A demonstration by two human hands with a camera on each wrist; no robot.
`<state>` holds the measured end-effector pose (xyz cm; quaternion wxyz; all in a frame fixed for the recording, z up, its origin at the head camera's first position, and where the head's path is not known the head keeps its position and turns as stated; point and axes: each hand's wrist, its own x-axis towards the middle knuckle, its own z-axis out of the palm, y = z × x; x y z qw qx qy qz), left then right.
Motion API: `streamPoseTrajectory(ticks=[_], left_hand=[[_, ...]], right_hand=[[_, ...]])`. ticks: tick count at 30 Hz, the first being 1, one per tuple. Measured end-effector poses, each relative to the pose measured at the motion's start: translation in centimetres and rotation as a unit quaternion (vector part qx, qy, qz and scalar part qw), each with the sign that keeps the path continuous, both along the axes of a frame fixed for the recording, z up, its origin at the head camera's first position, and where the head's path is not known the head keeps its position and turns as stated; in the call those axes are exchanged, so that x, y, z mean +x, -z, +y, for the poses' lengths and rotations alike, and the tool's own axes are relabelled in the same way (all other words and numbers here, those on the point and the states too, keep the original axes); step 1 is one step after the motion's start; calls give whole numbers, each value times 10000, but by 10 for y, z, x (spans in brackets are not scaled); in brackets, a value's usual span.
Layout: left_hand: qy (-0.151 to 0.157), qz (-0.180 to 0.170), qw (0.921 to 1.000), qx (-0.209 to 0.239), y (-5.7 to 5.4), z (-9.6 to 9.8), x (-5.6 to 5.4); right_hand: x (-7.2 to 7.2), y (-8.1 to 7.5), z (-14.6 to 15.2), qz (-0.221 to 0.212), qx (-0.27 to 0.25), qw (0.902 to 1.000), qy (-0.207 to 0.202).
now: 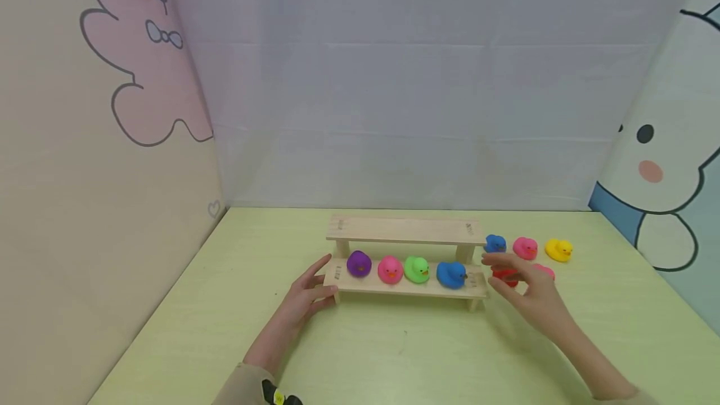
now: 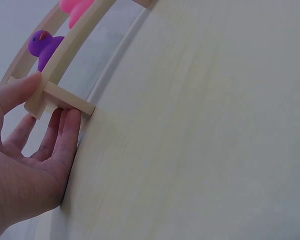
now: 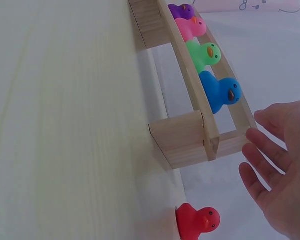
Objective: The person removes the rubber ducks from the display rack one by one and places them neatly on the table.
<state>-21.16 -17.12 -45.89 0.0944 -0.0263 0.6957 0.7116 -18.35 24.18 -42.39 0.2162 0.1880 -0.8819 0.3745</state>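
OK so our left hand (image 1: 304,297) is clamped on the near-side end of the wooden stand (image 1: 405,230), thumb up on the lower plank (image 1: 475,281) and the other fingers down by the leg (image 2: 69,98). Our right hand (image 1: 531,289) hovers by the opposite end, fingers apart and a bit bent; can't tell if the tips touch wood.

Going from our left fingers toward our right ones, the plank carries the purple duck (image 1: 359,264), pink duck (image 1: 390,270), green duck (image 1: 417,269) and blue duck (image 1: 452,275). Behind our right fingers on the bench (image 1: 405,355) sits the red duck (image 3: 196,221), and farther past them the loose blue duck (image 1: 495,244), loose pink duck (image 1: 525,248) and yellow duck (image 1: 559,250).

Looks to us like steadying the stand. We'd hold it low by the legs, press evenly from both ends, and slide, never lift: tilt it and the ducks could probably topple. Also, we'd mind the red one behind our fingers.
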Motion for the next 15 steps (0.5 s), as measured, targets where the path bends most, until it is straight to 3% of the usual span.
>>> streamPoseTrajectory(ticks=[15], left_hand=[[-16,-53,10000,-24,1,0,-1]], right_hand=[[-1,0,-23,29,-182,9980,-611]])
